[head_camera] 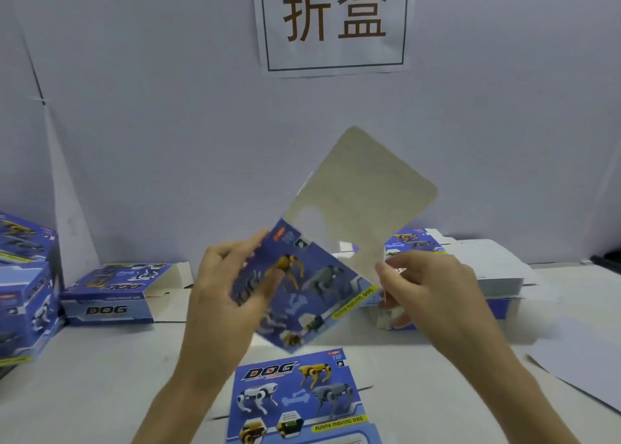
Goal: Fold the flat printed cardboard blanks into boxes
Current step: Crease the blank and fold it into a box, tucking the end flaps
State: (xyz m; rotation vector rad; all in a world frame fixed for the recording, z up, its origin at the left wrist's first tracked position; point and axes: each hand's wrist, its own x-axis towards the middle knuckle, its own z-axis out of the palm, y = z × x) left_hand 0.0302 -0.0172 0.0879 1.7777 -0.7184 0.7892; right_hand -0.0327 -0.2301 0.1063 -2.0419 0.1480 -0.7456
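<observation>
A blue printed cardboard blank (302,289) with robot dog pictures is held tilted above the table in front of me. Its plain grey-white flap (363,194) sticks up toward the wall. My left hand (232,285) grips the blank's left edge, thumb on the printed face. My right hand (433,292) pinches its right edge beside the flap. Another flat blank (299,400) lies printed side up on the table below my hands.
A folded box with open flaps (114,292) stands at the left, next to stacked boxes (23,289) at the far left edge. A stack of flat blanks (484,268) lies at the right. White sheets (578,373) cover the table's right side. A paper sign (336,23) hangs on the wall.
</observation>
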